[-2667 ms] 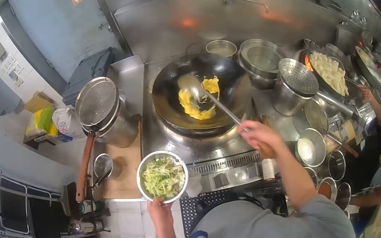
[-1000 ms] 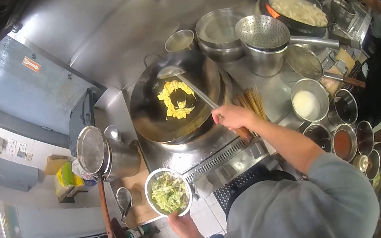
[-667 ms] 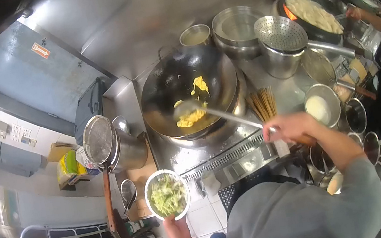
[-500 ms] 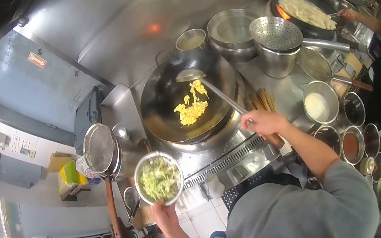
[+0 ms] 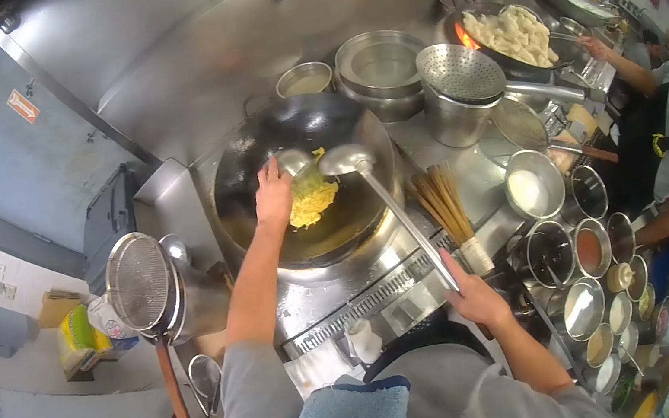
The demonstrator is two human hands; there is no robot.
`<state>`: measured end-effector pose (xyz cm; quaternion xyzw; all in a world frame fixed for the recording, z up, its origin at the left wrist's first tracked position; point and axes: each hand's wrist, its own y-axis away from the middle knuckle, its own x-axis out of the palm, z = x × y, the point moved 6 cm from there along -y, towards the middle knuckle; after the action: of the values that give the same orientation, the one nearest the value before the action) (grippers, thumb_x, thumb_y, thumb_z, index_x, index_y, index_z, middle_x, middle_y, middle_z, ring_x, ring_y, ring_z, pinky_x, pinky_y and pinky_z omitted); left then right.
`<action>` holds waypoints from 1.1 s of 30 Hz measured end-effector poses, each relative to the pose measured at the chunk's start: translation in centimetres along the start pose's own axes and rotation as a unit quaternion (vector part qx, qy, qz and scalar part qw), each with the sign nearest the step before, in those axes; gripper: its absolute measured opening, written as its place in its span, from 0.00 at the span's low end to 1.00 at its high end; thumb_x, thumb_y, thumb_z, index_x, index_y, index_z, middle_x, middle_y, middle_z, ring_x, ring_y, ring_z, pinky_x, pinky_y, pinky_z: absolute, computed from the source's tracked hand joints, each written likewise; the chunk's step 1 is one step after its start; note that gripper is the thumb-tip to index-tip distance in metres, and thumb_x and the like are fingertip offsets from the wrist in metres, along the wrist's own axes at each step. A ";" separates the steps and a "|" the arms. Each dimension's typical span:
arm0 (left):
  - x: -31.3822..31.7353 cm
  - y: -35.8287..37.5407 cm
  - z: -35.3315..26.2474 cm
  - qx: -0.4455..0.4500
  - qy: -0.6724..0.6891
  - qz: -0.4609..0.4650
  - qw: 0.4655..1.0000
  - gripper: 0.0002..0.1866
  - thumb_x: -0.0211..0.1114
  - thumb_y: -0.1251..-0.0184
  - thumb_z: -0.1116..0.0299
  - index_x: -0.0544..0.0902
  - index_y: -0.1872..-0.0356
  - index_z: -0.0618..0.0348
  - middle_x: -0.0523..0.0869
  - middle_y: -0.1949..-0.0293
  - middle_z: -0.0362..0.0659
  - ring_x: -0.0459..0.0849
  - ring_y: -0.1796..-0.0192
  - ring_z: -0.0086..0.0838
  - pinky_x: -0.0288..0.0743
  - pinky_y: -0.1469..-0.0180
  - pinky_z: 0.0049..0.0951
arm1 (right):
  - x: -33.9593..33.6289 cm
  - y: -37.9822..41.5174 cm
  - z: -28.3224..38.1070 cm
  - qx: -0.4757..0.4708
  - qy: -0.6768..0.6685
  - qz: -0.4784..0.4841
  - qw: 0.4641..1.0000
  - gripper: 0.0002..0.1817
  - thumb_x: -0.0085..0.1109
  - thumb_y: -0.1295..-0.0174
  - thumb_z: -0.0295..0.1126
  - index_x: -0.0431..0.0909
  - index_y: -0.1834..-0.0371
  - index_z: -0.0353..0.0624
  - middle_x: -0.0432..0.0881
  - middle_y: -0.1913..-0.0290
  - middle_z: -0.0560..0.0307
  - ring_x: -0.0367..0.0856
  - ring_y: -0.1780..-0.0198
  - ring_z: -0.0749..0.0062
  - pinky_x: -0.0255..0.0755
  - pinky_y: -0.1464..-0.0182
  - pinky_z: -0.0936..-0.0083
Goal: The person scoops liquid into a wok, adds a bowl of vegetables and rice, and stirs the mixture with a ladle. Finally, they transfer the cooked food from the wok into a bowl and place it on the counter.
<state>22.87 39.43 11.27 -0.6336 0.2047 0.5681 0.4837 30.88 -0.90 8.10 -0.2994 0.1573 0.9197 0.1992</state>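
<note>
A black wok (image 5: 268, 232) sits on the burner with yellow scrambled egg (image 5: 310, 206) in it. My left hand (image 5: 274, 194) reaches over the wok and holds a small metal bowl (image 5: 293, 163) tipped on its side, with green shredded cabbage (image 5: 309, 182) spilling onto the egg. My right hand (image 5: 476, 299) grips the end of a long metal ladle (image 5: 386, 201), whose scoop hangs above the wok's middle beside the bowl.
Left of the stove a strainer (image 5: 140, 279) rests on a steel pot. Behind the wok stand steel bowls (image 5: 381, 70) and a perforated skimmer (image 5: 462, 73). Bamboo sticks (image 5: 445, 213) and several seasoning cups (image 5: 591, 256) lie right. Another person (image 5: 662, 148) works at the far right.
My left hand has lifted the bowl of cabbage from beside the stove to over the wok and tipped it. My right hand has drawn back, raising the ladle above the egg.
</note>
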 end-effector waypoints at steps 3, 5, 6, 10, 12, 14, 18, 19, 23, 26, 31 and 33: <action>-0.2 -2.3 0.8 -0.010 -0.040 -0.005 0.999 0.09 0.56 0.44 0.76 0.81 0.63 0.59 0.67 0.35 0.53 0.69 0.37 0.44 0.81 0.50 0.35 | -1.2 1.1 -0.8 0.038 -0.001 0.009 0.999 0.40 0.59 0.41 0.32 0.48 0.27 0.47 0.76 0.51 0.29 0.77 0.51 0.37 0.70 0.50 0.61; -3.8 -2.4 1.5 -0.056 0.000 -0.034 0.998 0.08 0.55 0.44 0.76 0.81 0.65 0.60 0.67 0.35 0.53 0.69 0.37 0.45 0.80 0.50 0.38 | -1.2 1.3 -1.7 0.034 -0.019 0.020 0.999 0.41 0.60 0.42 0.32 0.49 0.27 0.49 0.77 0.51 0.30 0.77 0.51 0.37 0.70 0.51 0.61; -6.4 -1.7 1.1 -0.065 0.006 -0.072 0.995 0.07 0.55 0.44 0.76 0.80 0.66 0.61 0.67 0.35 0.53 0.68 0.37 0.46 0.80 0.51 0.38 | -1.2 1.1 -2.4 0.005 -0.020 -0.006 1.000 0.39 0.61 0.42 0.31 0.53 0.28 0.50 0.79 0.55 0.33 0.81 0.57 0.45 0.71 0.52 0.65; -8.7 3.7 -2.7 -0.040 0.032 -0.093 0.994 0.04 0.57 0.46 0.79 0.77 0.70 0.59 0.67 0.35 0.52 0.67 0.35 0.46 0.80 0.49 0.41 | -2.7 0.9 -1.9 -0.004 -0.057 0.016 0.998 0.37 0.60 0.41 0.31 0.55 0.28 0.51 0.80 0.64 0.39 0.78 0.72 0.65 0.73 0.65 0.69; -8.2 4.8 -2.8 -0.025 0.025 -0.069 0.997 0.04 0.56 0.46 0.80 0.76 0.71 0.59 0.68 0.36 0.52 0.67 0.35 0.44 0.80 0.49 0.38 | -4.7 0.5 -0.5 -0.090 -0.021 0.000 0.996 0.36 0.59 0.39 0.31 0.56 0.28 0.52 0.80 0.70 0.42 0.73 0.79 0.73 0.71 0.73 0.71; -10.2 5.2 0.5 -0.079 0.112 -0.157 0.978 0.06 0.54 0.46 0.81 0.77 0.66 0.63 0.74 0.41 0.54 0.73 0.41 0.49 0.76 0.45 0.38 | -7.3 0.6 1.2 0.002 0.017 0.060 0.998 0.33 0.56 0.37 0.35 0.55 0.28 0.55 0.79 0.64 0.33 0.75 0.62 0.49 0.70 0.59 0.62; -16.0 6.7 4.6 -0.199 0.181 -0.293 0.917 0.10 0.57 0.48 0.79 0.81 0.64 0.67 0.81 0.52 0.55 0.79 0.52 0.50 0.72 0.48 0.39 | -12.4 -0.3 6.0 -0.025 0.127 0.062 0.990 0.30 0.47 0.33 0.37 0.52 0.27 0.64 0.79 0.67 0.31 0.77 0.63 0.35 0.70 0.59 0.52; -16.7 7.2 5.4 -0.232 0.204 -0.304 0.901 0.10 0.57 0.49 0.78 0.81 0.64 0.68 0.82 0.54 0.55 0.79 0.53 0.50 0.72 0.49 0.38 | -13.1 -0.9 6.6 -0.048 0.183 0.051 0.981 0.31 0.46 0.32 0.37 0.50 0.27 0.65 0.79 0.69 0.32 0.77 0.65 0.34 0.71 0.60 0.51; -16.6 8.3 6.3 -0.288 0.264 -0.334 0.858 0.09 0.58 0.50 0.77 0.81 0.67 0.68 0.83 0.59 0.55 0.81 0.58 0.47 0.72 0.54 0.37 | -11.6 -5.8 4.9 -0.142 0.245 0.122 0.951 0.31 0.44 0.33 0.35 0.50 0.27 0.63 0.80 0.72 0.37 0.79 0.74 0.42 0.72 0.68 0.54; -15.3 9.0 7.3 -0.343 0.253 -0.289 0.857 0.09 0.59 0.50 0.76 0.81 0.67 0.68 0.82 0.65 0.55 0.81 0.63 0.46 0.72 0.57 0.37 | -11.3 -7.4 5.3 -0.068 0.266 0.187 0.943 0.30 0.44 0.32 0.35 0.50 0.27 0.63 0.78 0.76 0.44 0.75 0.82 0.57 0.71 0.75 0.62; -14.2 10.3 8.6 -0.361 0.315 -0.317 0.819 0.08 0.59 0.48 0.77 0.81 0.66 0.68 0.83 0.71 0.52 0.81 0.69 0.36 0.73 0.62 0.34 | -12.7 -3.2 7.4 -0.001 0.064 0.168 0.984 0.30 0.46 0.32 0.36 0.52 0.27 0.60 0.78 0.62 0.42 0.76 0.65 0.54 0.70 0.59 0.66; -13.5 10.2 7.6 -0.384 0.425 -0.304 0.761 0.08 0.58 0.47 0.78 0.81 0.66 0.69 0.84 0.69 0.49 0.82 0.69 0.31 0.74 0.63 0.31 | -11.9 -2.2 7.6 -0.002 0.015 0.145 0.989 0.30 0.47 0.32 0.37 0.52 0.27 0.59 0.80 0.55 0.38 0.80 0.56 0.48 0.71 0.51 0.65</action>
<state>6.98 37.41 20.65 -0.9716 -0.0492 0.0945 0.2111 37.01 0.86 20.96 -0.2873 0.1999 0.9348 0.0603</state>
